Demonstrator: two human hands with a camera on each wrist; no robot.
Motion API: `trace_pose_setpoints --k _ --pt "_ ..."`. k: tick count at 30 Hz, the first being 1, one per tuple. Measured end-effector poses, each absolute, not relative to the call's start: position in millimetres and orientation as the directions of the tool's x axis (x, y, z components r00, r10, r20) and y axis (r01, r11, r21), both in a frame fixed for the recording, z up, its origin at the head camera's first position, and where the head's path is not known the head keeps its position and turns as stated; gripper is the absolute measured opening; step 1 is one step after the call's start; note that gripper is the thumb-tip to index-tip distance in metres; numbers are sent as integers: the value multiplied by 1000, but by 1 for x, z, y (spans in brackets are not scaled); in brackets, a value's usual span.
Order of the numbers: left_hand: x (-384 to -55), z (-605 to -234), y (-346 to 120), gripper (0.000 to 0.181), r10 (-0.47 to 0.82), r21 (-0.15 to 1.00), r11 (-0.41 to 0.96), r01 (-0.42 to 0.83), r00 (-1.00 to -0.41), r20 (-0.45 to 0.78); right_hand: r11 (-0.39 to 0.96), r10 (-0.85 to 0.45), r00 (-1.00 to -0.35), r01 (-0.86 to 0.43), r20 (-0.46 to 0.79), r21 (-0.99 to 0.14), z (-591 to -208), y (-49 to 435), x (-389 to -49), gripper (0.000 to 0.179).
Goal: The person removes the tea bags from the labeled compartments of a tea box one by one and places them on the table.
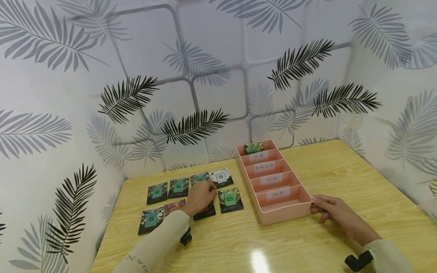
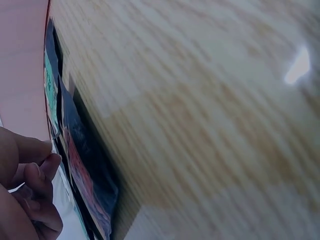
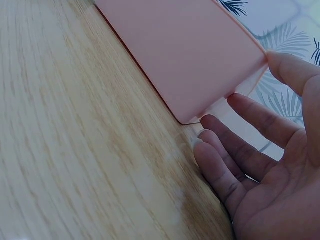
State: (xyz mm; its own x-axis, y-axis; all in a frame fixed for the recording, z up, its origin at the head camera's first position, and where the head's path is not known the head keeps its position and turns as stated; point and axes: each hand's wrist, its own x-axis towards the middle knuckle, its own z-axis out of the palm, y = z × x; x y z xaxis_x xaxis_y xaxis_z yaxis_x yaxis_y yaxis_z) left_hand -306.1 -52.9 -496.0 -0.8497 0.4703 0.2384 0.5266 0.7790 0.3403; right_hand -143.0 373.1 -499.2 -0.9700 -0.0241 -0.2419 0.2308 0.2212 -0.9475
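Note:
My left hand [image 1: 200, 197] reaches over a red-and-black tea sachet [image 1: 206, 213], partly covering it. In the left wrist view its thumb and index fingertips [image 2: 50, 159] come together beside the sachets' edges; whether they pinch one is unclear. Right of that hand lies a sachet with a green label [image 1: 229, 200], and behind is a white-and-black one [image 1: 221, 177]. My right hand [image 1: 336, 216] touches the near right corner of a pink divided box [image 1: 286, 216]. Its thumb rests at the rim, and its extended fingers [image 3: 260, 120] lie along the side wall.
More sachets lie left of the box, including a dark green one [image 1: 157, 192] and a floral one [image 1: 151, 220]. Paper labels [image 1: 278, 193] mark the box's dividers. One sachet [image 1: 253, 148] sits in the farthest compartment. A leaf-patterned curtain [image 1: 218, 94] hangs behind the wooden table [image 1: 239, 246].

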Motion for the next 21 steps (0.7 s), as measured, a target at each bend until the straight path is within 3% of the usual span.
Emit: trace_pose_setpoints --k 21 --pt "-322 -473 -32 14 424 389 747 540 -836 348 214 -16 -965 254 -263 -943 -498 372 -144 61"
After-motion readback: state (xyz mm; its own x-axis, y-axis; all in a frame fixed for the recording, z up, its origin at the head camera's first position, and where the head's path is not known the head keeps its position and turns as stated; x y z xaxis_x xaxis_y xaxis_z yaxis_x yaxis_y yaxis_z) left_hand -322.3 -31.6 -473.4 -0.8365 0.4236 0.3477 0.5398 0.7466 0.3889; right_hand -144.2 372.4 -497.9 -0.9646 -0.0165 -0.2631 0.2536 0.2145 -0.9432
